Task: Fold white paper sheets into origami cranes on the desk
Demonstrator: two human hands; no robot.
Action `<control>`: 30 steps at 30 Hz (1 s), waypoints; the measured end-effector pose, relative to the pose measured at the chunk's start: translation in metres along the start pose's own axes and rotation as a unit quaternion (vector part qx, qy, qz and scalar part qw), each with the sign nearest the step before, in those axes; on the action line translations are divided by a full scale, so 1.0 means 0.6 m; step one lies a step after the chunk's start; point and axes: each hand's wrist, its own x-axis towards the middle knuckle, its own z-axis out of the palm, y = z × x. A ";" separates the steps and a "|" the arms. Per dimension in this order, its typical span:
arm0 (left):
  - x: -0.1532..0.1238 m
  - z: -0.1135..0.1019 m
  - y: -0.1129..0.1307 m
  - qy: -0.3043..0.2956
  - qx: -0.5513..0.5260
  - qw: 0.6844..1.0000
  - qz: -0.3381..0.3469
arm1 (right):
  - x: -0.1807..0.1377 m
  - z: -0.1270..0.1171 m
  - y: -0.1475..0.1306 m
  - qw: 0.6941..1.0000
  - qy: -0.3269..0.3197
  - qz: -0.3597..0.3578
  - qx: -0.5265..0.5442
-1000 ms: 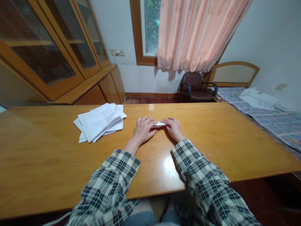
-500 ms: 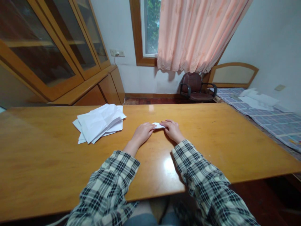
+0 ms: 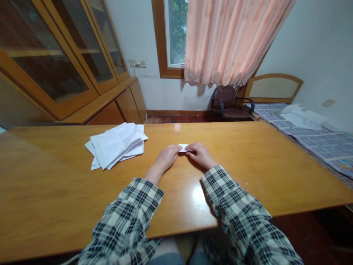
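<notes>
A small folded piece of white paper [image 3: 183,147] is between my two hands, just above or on the wooden table [image 3: 237,147]. My left hand [image 3: 167,156] grips its left end, thumb toward me and fingers curled behind. On the other end, my right hand [image 3: 202,154] is closed with its thumb and fingertips on the paper. Much of the paper is covered by my fingers, so its full folded shape is hidden. To the left of my hands lies a loose stack of creased white sheets [image 3: 117,143].
Beyond the table stand a brown armchair [image 3: 227,101] and, at the right, a bed [image 3: 309,136] with a checked cover and white papers on it. A glass-door cabinet [image 3: 82,92] is at the left. The table's near edge runs under my forearms.
My right hand has shifted slightly left along the paper, its fingers now more bent, so less paper shows between my hands. My left hand keeps nearly the same place.
</notes>
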 end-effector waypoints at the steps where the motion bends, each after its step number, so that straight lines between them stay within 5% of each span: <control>1: 0.000 0.000 0.000 -0.002 -0.005 1.000 0.001 | 0.000 0.001 0.001 1.000 -0.002 0.004 0.002; 13: -0.008 -0.014 0.007 -0.020 -0.125 0.991 -0.038 | 0.000 0.003 0.011 0.999 -0.030 0.007 0.009; 30: -0.005 -0.011 -0.002 -0.014 -0.138 0.989 -0.049 | -0.001 0.001 0.013 0.996 -0.027 0.029 0.076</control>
